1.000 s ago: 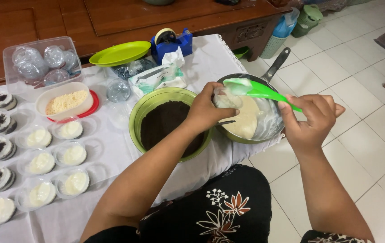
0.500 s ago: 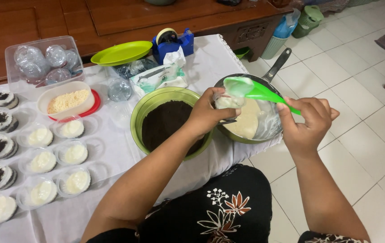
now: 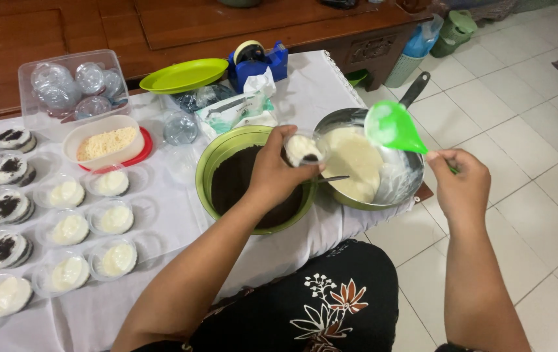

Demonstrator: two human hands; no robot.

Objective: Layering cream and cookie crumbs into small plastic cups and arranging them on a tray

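My left hand (image 3: 272, 173) grips a small cup (image 3: 303, 148) over the pan (image 3: 357, 195); my right hand (image 3: 459, 186) pinches the green ladle (image 3: 393, 127), its bowl just right of the cup.

Packaging I can see: one crumpled pouch (image 3: 236, 109), white with green print, on the surface behind the green bowl (image 3: 217, 160), just beside the blue tape dispenser (image 3: 256, 62). No signs, no screens.

green ladle (image 3: 393, 127), lime plate (image 3: 183, 75), white tablecloth (image 3: 168, 215)
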